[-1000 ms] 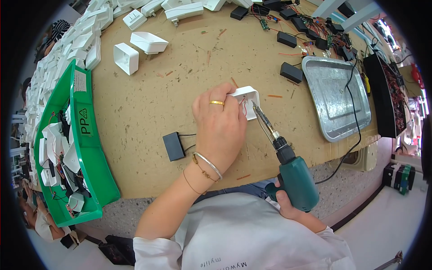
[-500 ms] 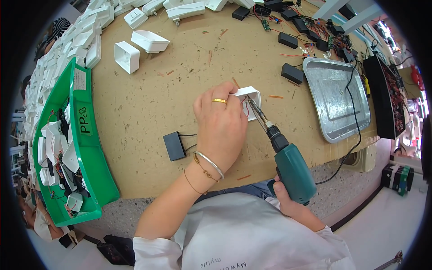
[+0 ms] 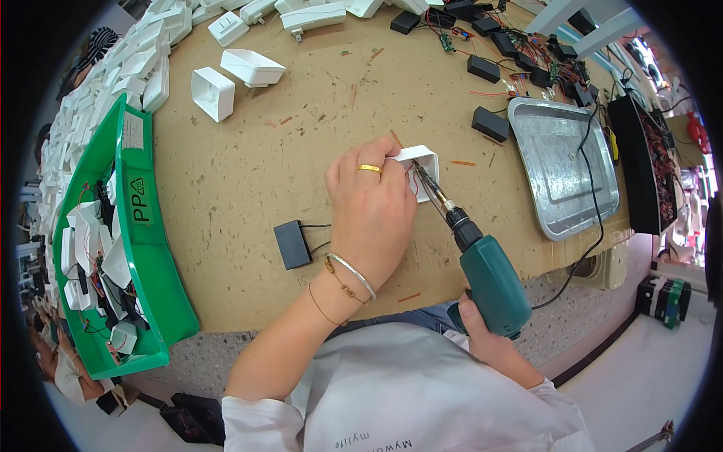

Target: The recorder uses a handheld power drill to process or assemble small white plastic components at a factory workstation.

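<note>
My left hand (image 3: pixel 370 197) is closed around a small white plastic housing (image 3: pixel 427 160), whose open side and thin red wires show at its right. The palm and fingers hide the rest of it. In my right hand (image 3: pixel 482 331), seen partly behind the tool, is a green pistol-shaped power tool (image 3: pixel 493 282) with a cord. Its long thin metal tip reaches into the housing. Left of my wrist lies a black rectangular box (image 3: pixel 292 245), with two dark leads running under my left hand.
A green bin (image 3: pixel 162 264) of wired housings stands at the left. White housings (image 3: pixel 124 87) are heaped at the far left, and two lie apart. A metal tray (image 3: pixel 568 215), black boxes (image 3: pixel 483 68) with wires, and a dark crate (image 3: pixel 640 162) are at the right.
The power tool has shifted very slightly, with its tip still inside the housing. Otherwise only a slight shift of the view shows.
</note>
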Demonstrator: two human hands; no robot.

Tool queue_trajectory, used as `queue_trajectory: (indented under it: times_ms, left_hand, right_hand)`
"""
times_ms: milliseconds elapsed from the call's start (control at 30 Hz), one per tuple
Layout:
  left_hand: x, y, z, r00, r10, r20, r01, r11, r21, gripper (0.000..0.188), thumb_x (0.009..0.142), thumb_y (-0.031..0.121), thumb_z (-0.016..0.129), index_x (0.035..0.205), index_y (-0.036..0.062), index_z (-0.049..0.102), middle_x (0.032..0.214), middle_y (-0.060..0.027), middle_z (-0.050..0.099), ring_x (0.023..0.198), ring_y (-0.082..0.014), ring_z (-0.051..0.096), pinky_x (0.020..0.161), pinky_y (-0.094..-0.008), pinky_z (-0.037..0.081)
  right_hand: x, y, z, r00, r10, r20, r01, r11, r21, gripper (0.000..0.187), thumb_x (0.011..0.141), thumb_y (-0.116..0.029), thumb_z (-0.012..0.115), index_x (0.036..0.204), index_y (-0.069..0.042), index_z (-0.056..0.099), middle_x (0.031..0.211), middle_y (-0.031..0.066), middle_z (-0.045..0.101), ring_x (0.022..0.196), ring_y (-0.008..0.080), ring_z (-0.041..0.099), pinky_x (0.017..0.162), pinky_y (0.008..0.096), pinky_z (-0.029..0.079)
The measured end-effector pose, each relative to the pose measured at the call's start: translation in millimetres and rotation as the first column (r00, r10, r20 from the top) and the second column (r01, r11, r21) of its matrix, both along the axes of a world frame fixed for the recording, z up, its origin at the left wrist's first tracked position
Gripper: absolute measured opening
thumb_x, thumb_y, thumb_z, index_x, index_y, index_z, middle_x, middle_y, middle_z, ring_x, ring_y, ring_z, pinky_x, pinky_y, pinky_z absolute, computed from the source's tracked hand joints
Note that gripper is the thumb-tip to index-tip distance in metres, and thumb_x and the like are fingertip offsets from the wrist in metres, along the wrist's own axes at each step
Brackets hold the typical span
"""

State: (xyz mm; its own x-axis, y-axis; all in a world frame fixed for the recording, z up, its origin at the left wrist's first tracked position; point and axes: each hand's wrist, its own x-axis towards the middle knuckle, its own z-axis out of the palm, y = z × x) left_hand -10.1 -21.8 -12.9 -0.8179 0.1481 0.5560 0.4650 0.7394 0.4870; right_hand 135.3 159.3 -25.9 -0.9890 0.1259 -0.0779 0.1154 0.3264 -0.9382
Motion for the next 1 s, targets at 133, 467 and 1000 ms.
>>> queue_trajectory:
  times_ms: [133, 467, 1000]
  left_hand:
    - [-0.1, -0.5, 0.7, 1.000, 0.004, 0.004, -0.004, 1.000, -0.002, 0.013, 0.070, -0.001, 0.064, 0.075, 0.0034, 0.052, 0.105, -0.0101, 0.057, 0.097, -0.0288, 0.053, 0.088, -0.0411, 0.037]
    - [0.5, 0.3, 0.4, 1.000, 0.003, 0.009, -0.003, 1.000, -0.002, 0.013, 0.070, -0.001, 0.064, 0.075, 0.0036, 0.053, 0.106, -0.0100, 0.057, 0.098, -0.0285, 0.053, 0.089, -0.0413, 0.037]
    - [-0.8, 0.6, -1.6, 1.000, 0.012, -0.007, -0.012, 1.000, -0.011, 0.013, 0.070, -0.001, 0.064, 0.075, 0.0032, 0.054, 0.105, -0.0095, 0.057, 0.097, -0.0280, 0.053, 0.088, -0.0407, 0.037]
  right_hand:
    - [-3.8, 0.3, 3.1, 0.997, 0.040, -0.073, -0.035, 0.997, 0.069, 0.027, 0.077, -0.010, 0.072, 0.099, 0.002, 0.061, 0.088, 0.0097, 0.059, 0.075, 0.0203, 0.057, 0.068, 0.0309, 0.046]
    - [-1.7, 4.5, -3.2, 0.996, 0.060, -0.068, -0.054, 0.995, 0.087, 0.024, 0.078, -0.011, 0.072, 0.096, 0.002, 0.062, 0.086, 0.0108, 0.059, 0.074, 0.0220, 0.057, 0.067, 0.0315, 0.045]
    - [3.1, 6.7, -7.1, 0.999, 0.042, -0.027, -0.042, 0.999, -0.004, 0.038, 0.081, -0.014, 0.071, 0.111, 0.005, 0.057, 0.088, 0.0082, 0.059, 0.074, 0.0167, 0.057, 0.068, 0.0294, 0.046]
